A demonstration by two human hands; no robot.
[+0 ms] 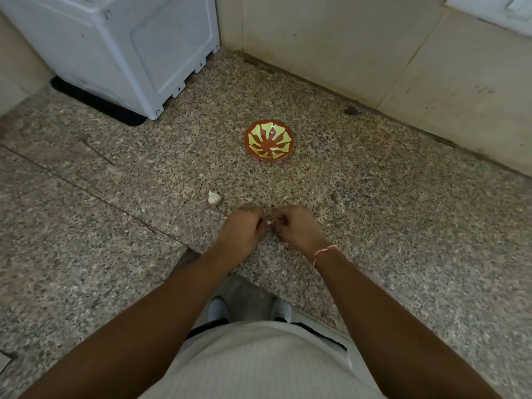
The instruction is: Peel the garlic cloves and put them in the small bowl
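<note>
- The left hand (241, 228) and right hand (298, 228) meet, fingers curled, pinching a small white garlic clove (269, 223) between them.
- Nearer the person than the small bowl (269, 139).
- A garlic bulb (214, 197) lies between bowl and hands, leftward.

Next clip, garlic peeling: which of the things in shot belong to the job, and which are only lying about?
Part of the job:
- garlic clove, pinched between left hand and right hand
- garlic bulb on the counter
- small bowl, nothing visible in it

Just lying about:
- white appliance on a black mat
- dark speck by the wall
</note>
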